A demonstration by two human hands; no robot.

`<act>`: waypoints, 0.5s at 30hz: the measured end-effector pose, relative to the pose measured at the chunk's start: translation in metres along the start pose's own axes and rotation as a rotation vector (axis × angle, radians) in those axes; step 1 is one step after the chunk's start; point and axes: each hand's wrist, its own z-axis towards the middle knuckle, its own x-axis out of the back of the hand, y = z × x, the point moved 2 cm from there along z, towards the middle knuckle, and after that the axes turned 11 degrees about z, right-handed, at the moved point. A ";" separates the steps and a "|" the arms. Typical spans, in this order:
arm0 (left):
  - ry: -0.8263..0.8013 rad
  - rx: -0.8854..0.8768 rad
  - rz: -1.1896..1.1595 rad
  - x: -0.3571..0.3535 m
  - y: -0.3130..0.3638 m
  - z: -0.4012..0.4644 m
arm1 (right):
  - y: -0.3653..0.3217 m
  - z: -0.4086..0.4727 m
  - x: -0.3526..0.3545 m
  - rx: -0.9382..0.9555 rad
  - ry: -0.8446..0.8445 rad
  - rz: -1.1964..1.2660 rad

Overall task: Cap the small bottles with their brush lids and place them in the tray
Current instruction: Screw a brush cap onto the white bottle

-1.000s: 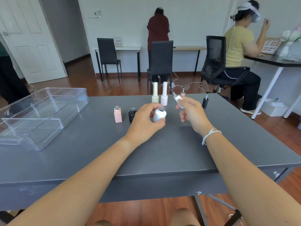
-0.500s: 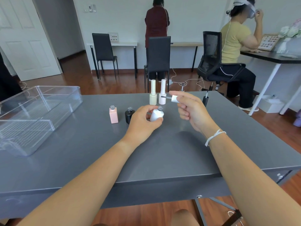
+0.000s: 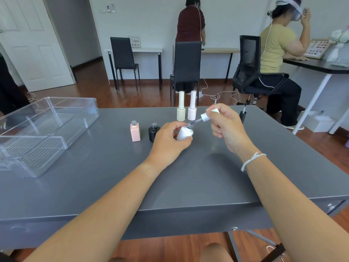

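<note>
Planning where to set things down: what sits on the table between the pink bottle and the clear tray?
Nothing: the head view shows bare grey table between the pink bottle and the clear tray.

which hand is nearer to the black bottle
Left. The left hand grips the white bottle right beside the black bottle; the right hand holds the brush lid farther off.

Grey table (image 3: 94, 186). Wooden floor (image 3: 90, 82). White door (image 3: 32, 44). Two black chairs (image 3: 123, 53), mesh office chair (image 3: 249, 61), white side tables (image 3: 143, 50). Two people at back, one seated (image 3: 275, 44), one standing (image 3: 189, 21).
</note>
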 end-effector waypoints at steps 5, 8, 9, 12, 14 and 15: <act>-0.006 -0.005 0.013 -0.001 0.000 0.001 | 0.000 0.000 -0.001 0.001 -0.012 -0.007; -0.007 -0.011 0.013 -0.001 0.000 0.000 | 0.000 0.000 -0.001 -0.002 -0.016 -0.027; -0.006 -0.013 0.014 -0.001 0.000 0.000 | 0.000 -0.001 -0.001 -0.002 -0.017 -0.031; -0.010 -0.018 0.015 0.000 0.000 0.000 | -0.001 -0.001 -0.001 0.003 -0.015 -0.032; -0.013 -0.020 0.018 -0.001 0.000 0.000 | -0.002 -0.002 -0.002 0.001 -0.020 -0.042; -0.016 -0.022 0.020 -0.001 0.001 -0.001 | -0.002 -0.002 -0.002 0.000 -0.026 -0.053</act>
